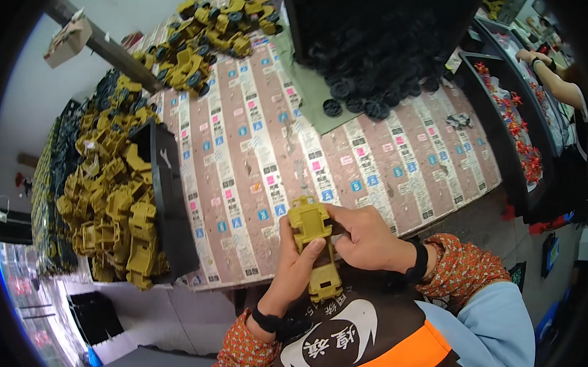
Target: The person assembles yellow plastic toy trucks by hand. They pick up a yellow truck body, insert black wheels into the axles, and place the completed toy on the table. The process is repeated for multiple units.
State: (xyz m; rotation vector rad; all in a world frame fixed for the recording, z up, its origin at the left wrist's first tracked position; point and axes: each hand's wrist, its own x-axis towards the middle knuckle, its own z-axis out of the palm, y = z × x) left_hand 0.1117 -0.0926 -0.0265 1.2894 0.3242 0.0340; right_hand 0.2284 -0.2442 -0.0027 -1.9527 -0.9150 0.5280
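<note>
A yellow plastic toy vehicle body is held upright at the table's near edge, in front of my apron. My left hand is closed around its left side, with the thumb lying across its middle. On the other side, my right hand has its fingers curled against the body's right edge. Whatever is between those right fingers is hidden. Beyond the hands, loose black toy wheels lie on a green sheet.
A dark bin heaped with yellow vehicle bodies stands at left. Yellow bodies with wheels are piled at the far left of the paper-covered table. At right, a black tray holds red pieces; another person's arm is beyond.
</note>
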